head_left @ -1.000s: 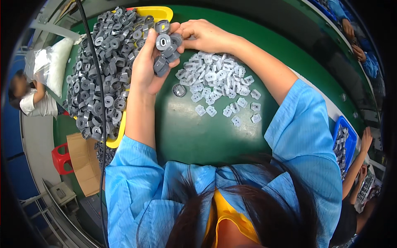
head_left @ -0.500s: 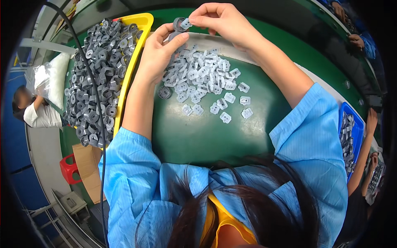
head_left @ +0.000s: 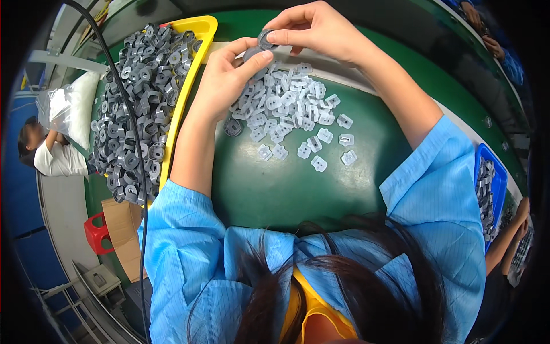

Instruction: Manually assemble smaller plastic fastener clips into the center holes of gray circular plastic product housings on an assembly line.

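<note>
A dark grey round plastic part (head_left: 266, 39) is held up beyond the pile, between both hands. My left hand (head_left: 229, 73) is closed round its lower side with thumb and fingers. From the right, my right hand (head_left: 312, 33) is closed on its upper side, the thumb pressed at its round mouth. Any clear piece inside it is hidden by the fingers. Below the hands lies a heap of small translucent plastic pieces (head_left: 291, 102), with several scattered toward me. One loose dark grey round part (head_left: 233, 126) rests on the green tabletop (head_left: 286, 192), left of the heap.
A yellow bin (head_left: 182, 109) full of grey parts stands along my left forearm, with a black cable (head_left: 133, 114) crossing over it. At the right is a blue tray (head_left: 499, 189) of grey parts beside another person's arm (head_left: 510, 235). Another person (head_left: 54, 152) sits far left.
My right thumb has moved onto the grey part's mouth, and the translucent piece it pinched is out of sight. Both hands sit slightly further right. The co-worker's arm at right has come nearer.
</note>
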`<state>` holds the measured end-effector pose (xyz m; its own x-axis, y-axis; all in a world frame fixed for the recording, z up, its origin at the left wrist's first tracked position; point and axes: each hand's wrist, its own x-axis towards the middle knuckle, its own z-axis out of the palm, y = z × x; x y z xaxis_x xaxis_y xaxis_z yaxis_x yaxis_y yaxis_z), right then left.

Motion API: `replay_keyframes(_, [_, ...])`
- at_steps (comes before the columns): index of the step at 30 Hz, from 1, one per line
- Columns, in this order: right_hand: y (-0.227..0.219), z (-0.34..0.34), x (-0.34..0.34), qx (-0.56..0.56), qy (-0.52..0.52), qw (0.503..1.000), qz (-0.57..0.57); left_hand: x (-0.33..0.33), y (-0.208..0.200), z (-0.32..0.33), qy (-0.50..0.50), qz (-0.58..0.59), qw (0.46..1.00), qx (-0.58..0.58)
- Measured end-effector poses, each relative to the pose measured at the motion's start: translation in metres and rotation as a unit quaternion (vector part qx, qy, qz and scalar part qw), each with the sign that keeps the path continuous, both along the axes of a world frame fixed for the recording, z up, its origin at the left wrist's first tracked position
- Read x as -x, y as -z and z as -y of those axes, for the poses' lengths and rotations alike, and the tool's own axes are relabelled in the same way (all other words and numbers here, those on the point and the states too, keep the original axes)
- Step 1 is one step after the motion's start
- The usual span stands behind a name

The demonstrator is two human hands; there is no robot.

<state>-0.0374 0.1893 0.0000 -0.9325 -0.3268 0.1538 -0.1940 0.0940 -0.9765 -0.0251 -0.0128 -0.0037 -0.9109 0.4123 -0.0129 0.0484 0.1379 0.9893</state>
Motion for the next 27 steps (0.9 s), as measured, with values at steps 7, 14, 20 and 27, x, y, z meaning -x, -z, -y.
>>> replay_keyframes(7, [0.013,-0.002,0.004,0.109,0.010,0.983,0.149,-0.001,-0.002,0.000,-0.044,0.001,0.998,0.043])
replay_keyframes(14, [-0.008,0.015,-0.024,-0.098,0.140,0.976,-0.138,-0.003,-0.005,-0.003,-0.040,0.174,0.967,-0.182])
replay_keyframes(20, [-0.015,0.031,-0.036,-0.216,0.158,0.823,-0.501,-0.006,-0.009,-0.004,-0.014,0.193,0.952,-0.235])
replay_keyframes(27, [-0.012,0.025,-0.024,-0.068,0.075,0.916,-0.389,0.000,-0.001,0.002,0.079,0.168,0.929,-0.320])
